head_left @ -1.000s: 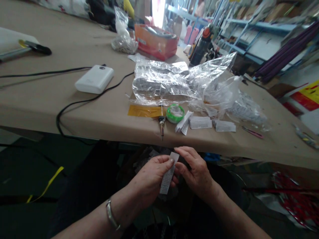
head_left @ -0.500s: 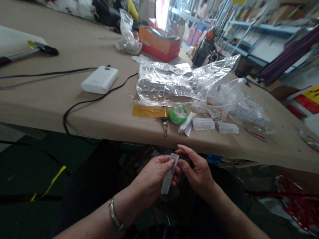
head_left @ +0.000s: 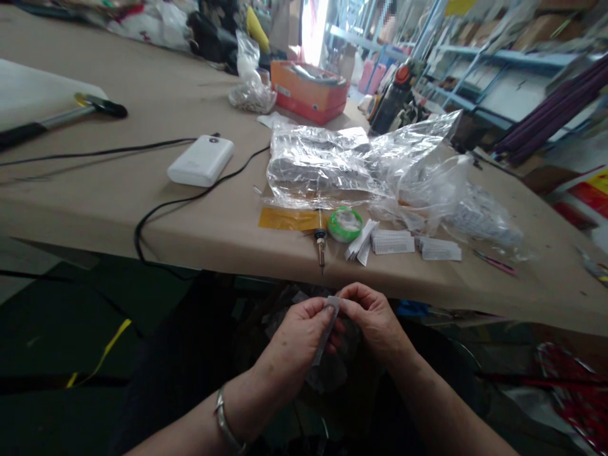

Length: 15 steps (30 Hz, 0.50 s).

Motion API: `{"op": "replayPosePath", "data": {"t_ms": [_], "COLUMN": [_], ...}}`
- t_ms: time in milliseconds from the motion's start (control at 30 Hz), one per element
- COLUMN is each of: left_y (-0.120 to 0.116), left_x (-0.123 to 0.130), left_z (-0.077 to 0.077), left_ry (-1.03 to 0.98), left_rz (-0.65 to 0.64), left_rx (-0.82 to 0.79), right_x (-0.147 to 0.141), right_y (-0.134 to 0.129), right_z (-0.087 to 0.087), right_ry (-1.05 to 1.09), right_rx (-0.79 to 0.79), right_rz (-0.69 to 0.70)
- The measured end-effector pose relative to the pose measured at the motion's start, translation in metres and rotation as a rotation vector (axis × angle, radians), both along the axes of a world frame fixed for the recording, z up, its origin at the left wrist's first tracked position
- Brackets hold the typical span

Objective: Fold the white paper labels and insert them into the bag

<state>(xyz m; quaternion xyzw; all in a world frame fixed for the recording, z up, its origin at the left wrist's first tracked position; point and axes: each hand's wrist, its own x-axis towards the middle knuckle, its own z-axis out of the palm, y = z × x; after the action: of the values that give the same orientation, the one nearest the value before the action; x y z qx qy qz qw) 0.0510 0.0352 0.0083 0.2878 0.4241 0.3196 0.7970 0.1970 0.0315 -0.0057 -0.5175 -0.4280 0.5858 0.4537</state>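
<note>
My left hand [head_left: 295,334] pinches a narrow printed paper strip [head_left: 325,337] between thumb and fingers, just below the table's front edge. My right hand [head_left: 373,320] has its thumb and forefinger closed on the strip's upper end; the exact contact is partly hidden by the fingers. On the table close above lie a fanned bunch of paper strips [head_left: 361,243] and two stacks of similar printed strips, one in the middle [head_left: 393,242] and one to the right [head_left: 441,249]. A green-rimmed round container [head_left: 345,225] sits beside a thin, metal-tipped tool [head_left: 321,247] that points over the edge.
Crinkled clear plastic bags [head_left: 327,164] cover the table's middle. Pink-handled tweezers [head_left: 494,261] lie at right. A white power bank [head_left: 202,161], a black cable [head_left: 156,212] and a hammer-like tool [head_left: 61,117] are at left. Behind stand an orange box [head_left: 308,95] and a bottle [head_left: 390,101].
My right hand has moved in to the left, and its thumb and forefinger have closed on the strip's top end. The strip has turned more edge-on. The view has shifted slightly.
</note>
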Motion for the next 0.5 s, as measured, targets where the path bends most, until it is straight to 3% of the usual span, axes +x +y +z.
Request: {"op": "replayPosePath", "data": {"t_ms": [267,500], "left_y": [0.003,0.013], "left_x": [-0.003,-0.011], "left_z": [-0.001,0.001], "left_ry": [0.043,0.315], "left_rz": [0.049,0.147], "left_rx": [0.118,0.454], "right_x": [-0.011,-0.018], "right_y": [0.013,0.023], "right_z": [0.008,0.013], "right_ry": [-0.010,-0.138], "right_rx": [0.049,0.158], "right_rz": [0.035,0.008]}}
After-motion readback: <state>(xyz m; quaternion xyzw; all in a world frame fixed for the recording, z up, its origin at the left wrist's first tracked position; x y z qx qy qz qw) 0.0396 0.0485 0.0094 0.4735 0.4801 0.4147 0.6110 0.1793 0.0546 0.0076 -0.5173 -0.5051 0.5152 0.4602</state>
